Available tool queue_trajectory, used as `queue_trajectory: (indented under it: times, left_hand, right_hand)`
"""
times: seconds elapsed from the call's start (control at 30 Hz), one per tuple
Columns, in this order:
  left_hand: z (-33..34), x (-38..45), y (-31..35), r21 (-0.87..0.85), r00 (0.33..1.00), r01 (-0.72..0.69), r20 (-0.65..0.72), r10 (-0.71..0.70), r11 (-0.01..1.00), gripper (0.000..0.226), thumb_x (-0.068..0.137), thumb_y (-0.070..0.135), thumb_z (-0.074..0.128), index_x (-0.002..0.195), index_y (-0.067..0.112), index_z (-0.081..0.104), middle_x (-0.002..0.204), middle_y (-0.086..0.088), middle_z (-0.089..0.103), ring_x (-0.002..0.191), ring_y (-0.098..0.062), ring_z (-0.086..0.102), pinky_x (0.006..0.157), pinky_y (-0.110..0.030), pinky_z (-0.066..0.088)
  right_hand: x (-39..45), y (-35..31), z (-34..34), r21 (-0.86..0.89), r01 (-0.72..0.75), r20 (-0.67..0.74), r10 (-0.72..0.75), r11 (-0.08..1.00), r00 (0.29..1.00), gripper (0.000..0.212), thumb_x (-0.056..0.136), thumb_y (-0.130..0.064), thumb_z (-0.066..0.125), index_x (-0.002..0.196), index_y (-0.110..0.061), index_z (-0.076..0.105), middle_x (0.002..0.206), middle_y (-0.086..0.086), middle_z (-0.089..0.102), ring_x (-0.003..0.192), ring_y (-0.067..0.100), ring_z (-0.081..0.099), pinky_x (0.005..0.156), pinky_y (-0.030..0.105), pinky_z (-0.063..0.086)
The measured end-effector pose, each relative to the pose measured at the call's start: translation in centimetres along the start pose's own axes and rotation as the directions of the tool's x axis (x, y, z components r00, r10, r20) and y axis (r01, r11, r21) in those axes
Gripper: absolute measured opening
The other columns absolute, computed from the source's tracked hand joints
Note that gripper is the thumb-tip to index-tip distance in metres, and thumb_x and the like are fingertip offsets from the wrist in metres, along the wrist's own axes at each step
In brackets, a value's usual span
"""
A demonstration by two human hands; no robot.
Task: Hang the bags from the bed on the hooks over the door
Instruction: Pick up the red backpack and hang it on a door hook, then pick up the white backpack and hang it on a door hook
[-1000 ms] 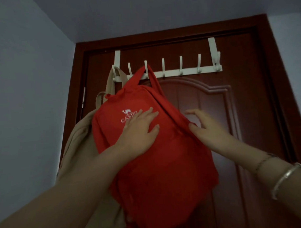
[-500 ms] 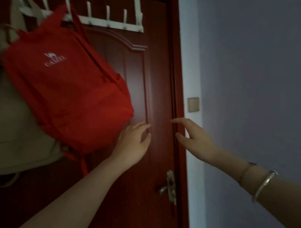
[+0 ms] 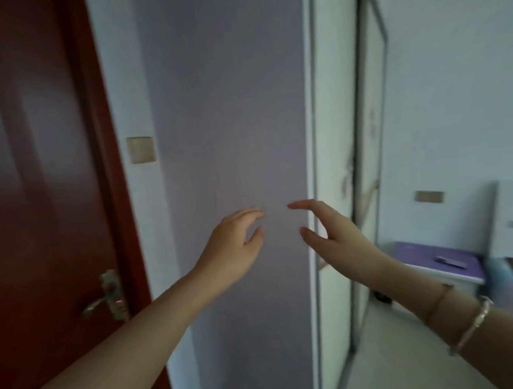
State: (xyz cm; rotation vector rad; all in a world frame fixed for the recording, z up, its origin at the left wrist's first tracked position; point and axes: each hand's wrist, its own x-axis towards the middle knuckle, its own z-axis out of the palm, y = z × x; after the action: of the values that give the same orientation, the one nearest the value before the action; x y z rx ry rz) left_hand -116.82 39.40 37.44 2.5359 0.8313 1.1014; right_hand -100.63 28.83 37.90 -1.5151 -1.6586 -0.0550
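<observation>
Left hand (image 3: 232, 247) and right hand (image 3: 335, 235) both empty, fingers loosely spread, raised side by side. Door (image 3: 39, 172) lies left of them. No bags, hooks or bed in view. Judgement: bags likely soft, light; grip by top loop.

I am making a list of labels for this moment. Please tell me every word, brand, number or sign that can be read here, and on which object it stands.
None can be read in this picture.
Wall switch plate: plain, no text visible.
Purple box on the nightstand: any print is too blurred to read.
Door handle plate: no marking visible.
</observation>
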Motion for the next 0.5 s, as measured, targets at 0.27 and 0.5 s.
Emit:
queue_trajectory:
  times: [0.27, 0.5]
  left_hand:
    - [19.7, 4.1, 17.0, -0.284, 0.971, -0.092, 0.187, 0.149, 0.954, 0.034, 0.093, 0.018, 0.049, 0.126, 0.014, 0.058, 0.134, -0.001, 0.058, 0.121, -0.018, 0.054, 0.099, -0.009, 0.034]
    - [35.9, 6.2, 30.4, -0.456, 0.877, -0.153, 0.347, 0.333, 0.877, 0.036, 0.093, 0.016, 0.048, 0.127, 0.012, 0.057, 0.131, -0.009, 0.06, 0.125, -0.019, 0.052, 0.094, -0.013, 0.033]
  right_hand:
    - [-12.6, 15.3, -17.8, -0.144, -0.314, -0.147, 0.293, 0.939, 0.945, 0.042, 0.089, -0.012, 0.05, 0.13, -0.023, 0.049, 0.132, -0.003, 0.054, 0.121, 0.011, 0.049, 0.095, 0.018, 0.032]
    - [-23.9, 26.2, -29.8, -0.224, -0.613, -0.324, 0.535, 0.758, 0.78, 0.042, 0.086, -0.018, 0.051, 0.128, -0.021, 0.051, 0.123, 0.004, 0.059, 0.112, 0.019, 0.056, 0.095, 0.031, 0.043]
